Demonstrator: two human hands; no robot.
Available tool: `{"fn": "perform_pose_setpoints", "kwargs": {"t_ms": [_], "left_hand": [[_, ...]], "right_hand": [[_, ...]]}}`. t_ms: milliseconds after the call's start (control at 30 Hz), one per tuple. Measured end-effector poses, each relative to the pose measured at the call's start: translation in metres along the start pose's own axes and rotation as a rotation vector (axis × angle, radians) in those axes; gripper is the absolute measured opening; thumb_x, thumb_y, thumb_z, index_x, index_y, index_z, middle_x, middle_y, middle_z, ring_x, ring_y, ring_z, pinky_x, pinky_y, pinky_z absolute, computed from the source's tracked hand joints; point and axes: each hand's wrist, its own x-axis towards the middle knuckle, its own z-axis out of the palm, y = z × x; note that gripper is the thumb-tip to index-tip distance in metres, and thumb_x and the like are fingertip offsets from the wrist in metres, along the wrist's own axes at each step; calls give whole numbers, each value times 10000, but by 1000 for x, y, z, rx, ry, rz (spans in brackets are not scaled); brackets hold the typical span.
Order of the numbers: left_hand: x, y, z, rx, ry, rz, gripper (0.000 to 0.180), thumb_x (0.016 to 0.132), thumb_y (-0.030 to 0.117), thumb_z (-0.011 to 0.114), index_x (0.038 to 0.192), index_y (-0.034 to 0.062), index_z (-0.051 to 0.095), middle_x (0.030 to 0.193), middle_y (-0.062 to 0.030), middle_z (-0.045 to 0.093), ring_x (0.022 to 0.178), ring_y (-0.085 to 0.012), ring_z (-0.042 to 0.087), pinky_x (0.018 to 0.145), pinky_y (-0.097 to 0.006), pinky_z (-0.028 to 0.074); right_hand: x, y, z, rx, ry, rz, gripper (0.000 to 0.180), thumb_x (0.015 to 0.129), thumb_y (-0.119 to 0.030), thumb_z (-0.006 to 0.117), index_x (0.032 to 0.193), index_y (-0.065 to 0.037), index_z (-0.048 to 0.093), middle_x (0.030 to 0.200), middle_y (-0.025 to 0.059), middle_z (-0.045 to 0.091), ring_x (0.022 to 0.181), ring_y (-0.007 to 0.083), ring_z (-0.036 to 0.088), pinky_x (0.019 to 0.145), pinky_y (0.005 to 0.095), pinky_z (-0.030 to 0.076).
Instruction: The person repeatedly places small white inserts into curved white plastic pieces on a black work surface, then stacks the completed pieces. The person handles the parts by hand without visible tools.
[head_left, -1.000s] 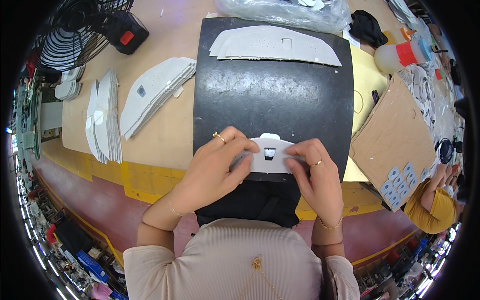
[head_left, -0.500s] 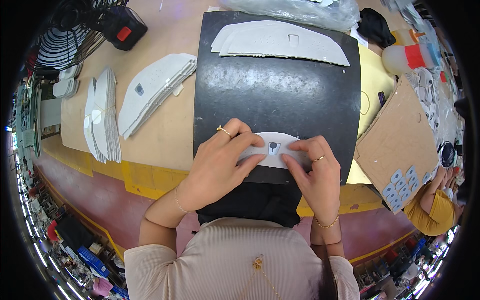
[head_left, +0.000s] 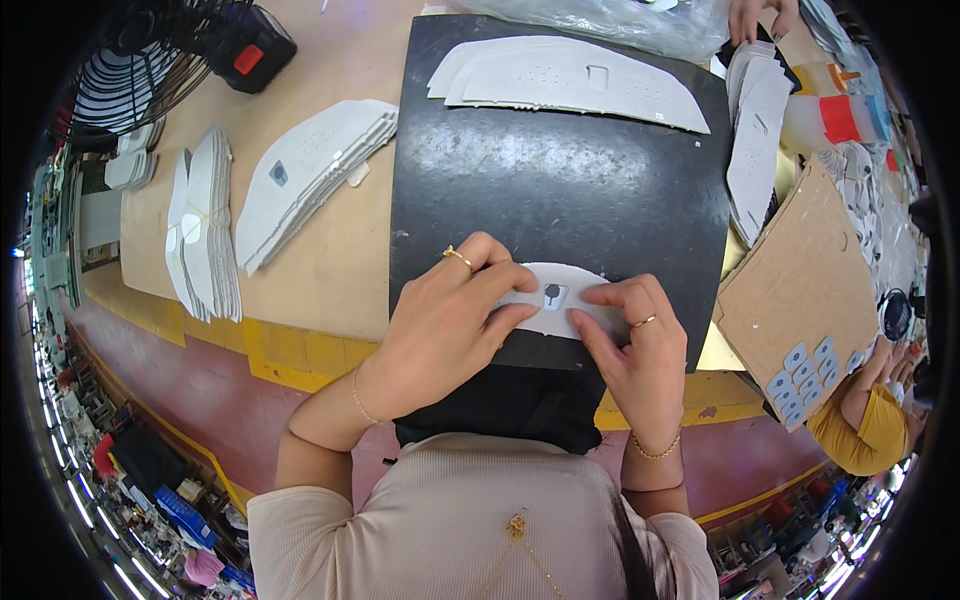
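My left hand (head_left: 455, 325) and my right hand (head_left: 642, 350) grip a white, curved flat piece (head_left: 585, 283) from either side, thumbs and forefingers pressed against it. It lies near the front edge of the black mat (head_left: 560, 200). Between my fingertips, its small cutout shows a pale blue-grey patch (head_left: 553, 297) with a dark mark. Part of the piece is hidden under my fingers. Toward the back of the mat lie several overlapping white curved pieces (head_left: 560, 80), the top one with a similar cutout.
To the left are a fanned white stack (head_left: 310, 170), tied white bundles (head_left: 205, 240) and a black fan (head_left: 130, 70). At the right, another person's hand (head_left: 760, 18) touches a white stack (head_left: 757, 140). Nearby stand bottles (head_left: 830, 120) and a brown board (head_left: 800, 270) bearing small patches (head_left: 800, 385).
Another person's hand and a stack of white pieces have appeared at the right edge of the mat. My hands stay on the curved piece, almost unmoved.
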Motion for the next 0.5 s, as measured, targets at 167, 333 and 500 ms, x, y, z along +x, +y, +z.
{"fn": "perform_pose_setpoints", "kwargs": {"t_ms": [167,333,500], "left_hand": [[1,0,0,13,-5,1,208,847,122,809,1017,58,707,1001,-88,598,867,-279,637,755,-354,513],[2,0,-1,2,-14,-10,203,848,115,807,1020,60,713,1004,-87,603,878,-283,644,760,-358,523],[3,-1,-1,-40,-22,-36,205,840,109,814,1016,59,722,1000,-84,604,894,-266,646,778,-347,527]], "right_hand": [[0,-2,-1,-2,-13,26,192,856,-53,801,992,-21,669,904,100,627,669,245,630,580,341,509],[0,-1,-1,1,-8,5,191,859,-51,797,996,-21,668,903,100,624,670,249,627,583,347,509],[1,1,-1,4,-11,-11,192,861,-52,795,1000,-24,666,908,103,614,682,255,630,593,343,516]]}}
